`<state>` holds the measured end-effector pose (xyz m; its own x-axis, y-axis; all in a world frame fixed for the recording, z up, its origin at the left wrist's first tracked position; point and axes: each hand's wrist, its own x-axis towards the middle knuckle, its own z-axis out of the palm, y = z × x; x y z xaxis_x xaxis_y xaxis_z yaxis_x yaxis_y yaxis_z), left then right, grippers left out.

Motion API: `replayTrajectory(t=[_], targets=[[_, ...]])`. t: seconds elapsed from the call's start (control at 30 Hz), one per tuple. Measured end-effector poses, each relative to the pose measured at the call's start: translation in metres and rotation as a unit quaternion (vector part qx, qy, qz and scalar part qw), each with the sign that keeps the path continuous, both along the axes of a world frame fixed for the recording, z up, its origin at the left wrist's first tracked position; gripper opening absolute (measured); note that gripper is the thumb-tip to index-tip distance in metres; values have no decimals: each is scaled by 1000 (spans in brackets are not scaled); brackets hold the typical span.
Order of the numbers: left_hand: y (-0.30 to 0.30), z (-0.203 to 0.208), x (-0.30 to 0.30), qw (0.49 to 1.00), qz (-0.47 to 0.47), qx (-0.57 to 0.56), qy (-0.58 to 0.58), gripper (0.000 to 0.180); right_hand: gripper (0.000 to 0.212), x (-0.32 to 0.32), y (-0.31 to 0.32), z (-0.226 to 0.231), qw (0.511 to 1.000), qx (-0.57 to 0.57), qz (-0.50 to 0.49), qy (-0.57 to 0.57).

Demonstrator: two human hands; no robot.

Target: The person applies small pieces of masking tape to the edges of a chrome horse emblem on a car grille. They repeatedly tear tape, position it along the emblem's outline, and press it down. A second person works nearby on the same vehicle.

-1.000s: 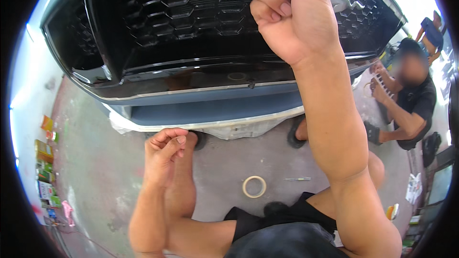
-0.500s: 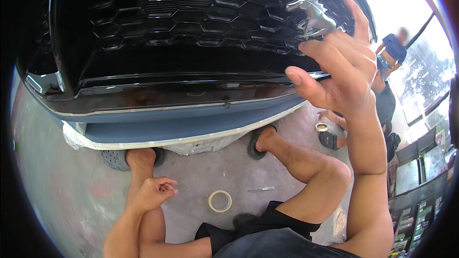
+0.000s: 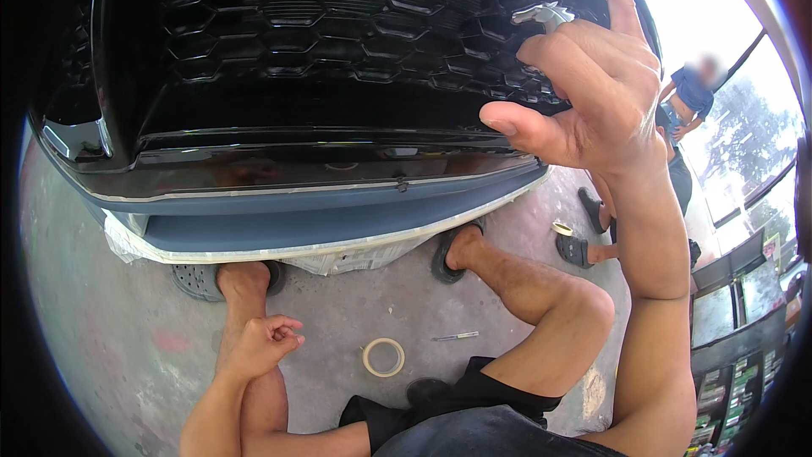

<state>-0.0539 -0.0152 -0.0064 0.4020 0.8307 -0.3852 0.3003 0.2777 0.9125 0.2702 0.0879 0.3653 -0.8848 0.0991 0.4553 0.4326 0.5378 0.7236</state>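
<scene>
A black car grille (image 3: 288,25) with a honeycomb pattern fills the upper view. A silver horse emblem (image 3: 544,13) sits on its right side. Over the emblem's lower part is my right hand (image 3: 596,89), thumb and little finger spread, other fingers bent; it hides much of the horse. Whether those fingertips touch the emblem or the grille is hidden. My left hand (image 3: 264,343) hangs by my left shin, loosely curled, a gap between thumb and forefinger, with nothing visible in it. A roll of masking tape (image 3: 367,362) and a slim pen-like tool (image 3: 455,337) lie on the floor.
A blue-grey lower bumper (image 3: 338,216) runs below the grille, edged with masking tape and paper (image 3: 338,262). Another tape roll (image 3: 562,228) is at the right, near a co-worker's clog (image 3: 573,250). A person in blue (image 3: 695,95) stands farther back. Shelves (image 3: 736,398) line the lower right.
My right hand has shifted left and slightly up over the emblem, covering more of the horse. At the right, the co-worker's hand has left the second tape roll's area. My left hand has barely moved.
</scene>
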Motion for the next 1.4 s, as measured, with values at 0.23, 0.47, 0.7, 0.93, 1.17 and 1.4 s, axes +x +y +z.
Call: replayTrajectory(t=[0.23, 0.47, 0.7, 0.93, 1.17, 1.4], targets=[[-3, -7, -5, 1000, 11, 4, -1, 27, 51, -8, 10, 3, 997, -16, 68, 20], [-2, -8, -5, 1000, 5, 22, 13, 28, 56, -15, 7, 0, 996, -32, 77, 8], [-6, -19, -18, 999, 28, 0, 22, 33, 61, -29, -21, -38, 990, -96, 104, 9], [-13, 68, 2, 991, -88, 91, -38, 38, 29, 91, -40, -56, 987, -148, 22, 64], [46, 264, 96, 893, 59, 284, -345, 60, 23, 108, -18, -65, 672, -359, 61, 645], [99, 335, 173, 860, 159, 274, -399, 47, 29, 57, 6, -50, 393, -483, 272, 733]])
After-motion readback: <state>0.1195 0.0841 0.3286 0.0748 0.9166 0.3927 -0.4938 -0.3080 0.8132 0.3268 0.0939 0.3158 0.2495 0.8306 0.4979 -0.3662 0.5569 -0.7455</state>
